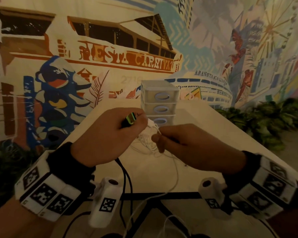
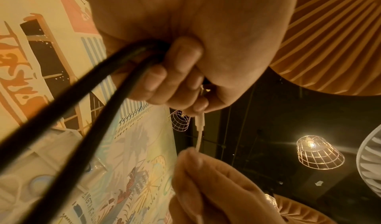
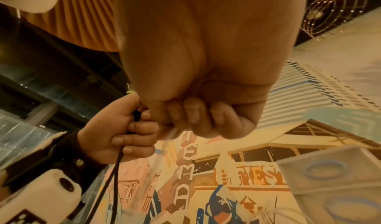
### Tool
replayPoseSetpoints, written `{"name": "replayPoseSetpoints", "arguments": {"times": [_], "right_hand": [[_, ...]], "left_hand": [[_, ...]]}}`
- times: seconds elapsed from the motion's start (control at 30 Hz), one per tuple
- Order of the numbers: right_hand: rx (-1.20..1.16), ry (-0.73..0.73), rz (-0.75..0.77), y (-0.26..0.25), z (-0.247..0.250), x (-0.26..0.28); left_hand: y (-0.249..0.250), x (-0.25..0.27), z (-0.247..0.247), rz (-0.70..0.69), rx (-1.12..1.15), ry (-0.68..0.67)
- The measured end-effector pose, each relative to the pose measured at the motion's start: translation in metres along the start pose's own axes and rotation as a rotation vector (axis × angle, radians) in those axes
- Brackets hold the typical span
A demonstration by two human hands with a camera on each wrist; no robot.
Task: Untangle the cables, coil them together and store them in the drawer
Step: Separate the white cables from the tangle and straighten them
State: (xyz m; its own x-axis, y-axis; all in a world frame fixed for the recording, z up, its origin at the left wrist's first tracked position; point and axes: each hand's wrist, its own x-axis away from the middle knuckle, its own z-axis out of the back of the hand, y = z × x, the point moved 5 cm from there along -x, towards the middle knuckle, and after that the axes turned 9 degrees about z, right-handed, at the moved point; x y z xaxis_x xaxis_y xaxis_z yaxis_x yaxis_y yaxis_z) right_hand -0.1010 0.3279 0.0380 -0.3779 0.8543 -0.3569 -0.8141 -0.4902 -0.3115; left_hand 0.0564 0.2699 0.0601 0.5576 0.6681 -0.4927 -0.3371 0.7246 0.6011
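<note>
Untangling stage, coiling and storing not begun. Left hand is gripping the thick black cable; right hand is pinching the thin white cable, whose snarl is hanging over the table. The translucent plastic three-drawer unit is sitting closed behind.

Both hands bare, no rings or gloves. Left hand: dark cuff at the wrist, then a white blocky wristband with black-and-white square fiducial markers on its faces. Right hand: same dark cuff and marker band. Each wrist carries a rounded white camera pod with a dark round lens and its own marker; right-side pod matches.
</note>
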Motion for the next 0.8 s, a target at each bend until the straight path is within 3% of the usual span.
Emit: {"name": "replayPoseSetpoints", "arguments": {"times": [0.13,0.27,0.4,0.57,0.63,0.8], "right_hand": [[-0.112,0.021,0.038,0.004,-0.005,0.008],[-0.1,0.022,0.01,0.006,-0.017,0.004],[-0.115,-0.021,-0.022,0.005,-0.032,0.0],[-0.256,0.115,-0.051,0.001,-0.043,0.001],[-0.308,0.099,-0.034,0.003,-0.053,-0.002],[-0.679,0.042,0.02,-0.001,-0.072,-0.007]], "left_hand": [[-0.005,-0.002,-0.002,0.059,0.1,-0.001],[-0.011,-0.004,-0.026,0.141,0.364,-0.114],[0.002,-0.003,-0.042,0.084,0.374,-0.061],[-0.004,-0.008,-0.04,0.097,0.376,0.045],[-0.006,-0.009,-0.04,0.115,0.367,0.054],[-0.009,-0.007,-0.041,0.125,0.283,0.052]]}}
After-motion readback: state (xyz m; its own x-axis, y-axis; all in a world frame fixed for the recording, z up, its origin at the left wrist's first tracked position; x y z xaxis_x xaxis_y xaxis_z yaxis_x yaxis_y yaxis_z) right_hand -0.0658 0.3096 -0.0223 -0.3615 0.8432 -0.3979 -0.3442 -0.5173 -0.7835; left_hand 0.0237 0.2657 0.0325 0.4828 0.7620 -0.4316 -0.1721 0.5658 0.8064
